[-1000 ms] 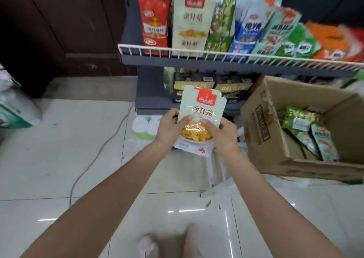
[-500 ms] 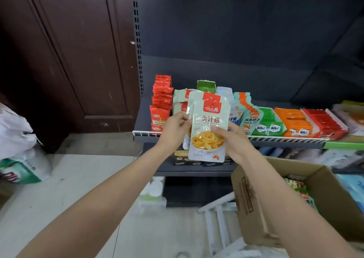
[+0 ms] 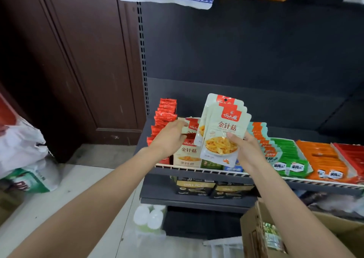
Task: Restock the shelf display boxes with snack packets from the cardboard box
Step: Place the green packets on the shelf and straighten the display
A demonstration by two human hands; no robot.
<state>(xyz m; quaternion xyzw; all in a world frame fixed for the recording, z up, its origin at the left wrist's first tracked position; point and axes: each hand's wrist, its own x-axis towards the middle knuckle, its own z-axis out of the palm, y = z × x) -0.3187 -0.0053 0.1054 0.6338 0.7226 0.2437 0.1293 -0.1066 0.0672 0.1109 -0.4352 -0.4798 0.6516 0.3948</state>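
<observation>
Light is soft and even, falling from above and in front. The packets (image 3: 221, 131) and both forearms are well lit, while the door (image 3: 65, 61) at left and the shelf back (image 3: 256, 51) stay dim. The floor (image 3: 59, 208) looks pale, without hard shadows. Wide-angle bending curves the shelf rail (image 3: 295, 179) and stretches the arms near the bottom corners. Edges look soft and slightly smeared.

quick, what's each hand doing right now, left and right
Left hand: open, fingers reaching to the packets in the display box.
Right hand: holding a stack of pale snack packets.
</observation>
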